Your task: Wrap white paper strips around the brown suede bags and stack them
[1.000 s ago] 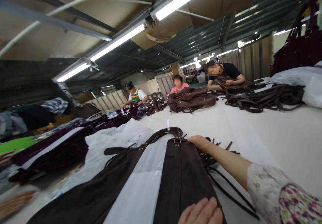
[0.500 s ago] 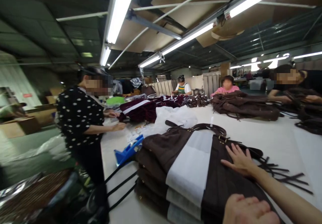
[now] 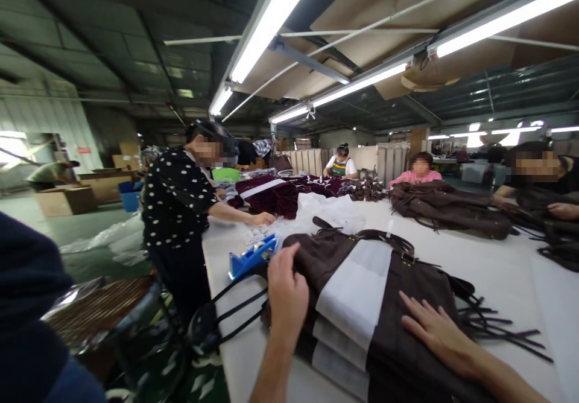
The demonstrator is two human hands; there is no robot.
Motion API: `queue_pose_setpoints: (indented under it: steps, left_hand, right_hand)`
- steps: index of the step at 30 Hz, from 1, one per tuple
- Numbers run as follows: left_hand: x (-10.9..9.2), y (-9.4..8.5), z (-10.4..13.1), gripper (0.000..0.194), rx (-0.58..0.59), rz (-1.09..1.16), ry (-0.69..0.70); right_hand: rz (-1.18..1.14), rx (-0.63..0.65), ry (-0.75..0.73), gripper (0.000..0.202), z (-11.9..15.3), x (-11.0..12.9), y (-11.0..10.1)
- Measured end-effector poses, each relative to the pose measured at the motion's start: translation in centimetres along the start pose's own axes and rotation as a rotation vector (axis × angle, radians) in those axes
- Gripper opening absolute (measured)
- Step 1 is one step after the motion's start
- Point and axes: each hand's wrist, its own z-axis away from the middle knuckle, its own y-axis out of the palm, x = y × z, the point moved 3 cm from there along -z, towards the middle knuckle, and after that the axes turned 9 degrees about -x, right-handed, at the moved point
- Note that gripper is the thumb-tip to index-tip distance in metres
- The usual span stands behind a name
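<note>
A stack of dark brown bags (image 3: 335, 264) lies on the white table in front of me, with white paper bands (image 3: 355, 282) across them. Straps, a buckle and thin fringe-like cords (image 3: 502, 330) stick out at the sides. My right hand (image 3: 436, 330) lies flat on the top bag, right of the paper band, fingers spread. At the stack's left edge is my left hand (image 3: 287, 288), its fingers extended up beside the top bag's corner. Whether those fingertips press on the bag I cannot tell. Just behind that hand sits a blue tape dispenser (image 3: 251, 258).
Across the table's left side, a person in a polka-dot top (image 3: 176, 198) reaches toward clear plastic and dark red bags (image 3: 266, 195). More brown bags (image 3: 447, 207) lie at the back right near other people. A bin of brown material (image 3: 104, 312) stands at the lower left.
My left hand has moved from the near front of the stack to its left edge and opened out. My right hand has slid a little nearer me. The view has turned left.
</note>
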Motion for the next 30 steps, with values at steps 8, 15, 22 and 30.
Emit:
queue_pose_setpoints:
  steps: [8, 15, 22, 30]
  left_hand:
    - [5.7, 0.8, -6.9, 0.04, 0.599, -0.275, 0.634]
    - [11.4, -1.1, -1.0, 0.037, 0.725, -0.429, 0.281]
    - [4.6, 1.6, -6.6, 0.032, 0.839, -0.56, 0.267]
    - [3.1, 10.0, -3.7, 0.047, 0.783, -0.484, 0.342]
  right_hand:
    - [0.06, 0.003, -0.046, 0.07, -0.2, 1.2, -1.0]
    - [0.128, -0.075, -0.09, 0.073, -0.3, 1.7, -0.2]
    - [0.156, -0.07, -0.074, 0.082, 0.1, 2.5, -0.9]
    - [0.159, -0.087, -0.07, 0.08, 0.1, 3.1, -1.3]
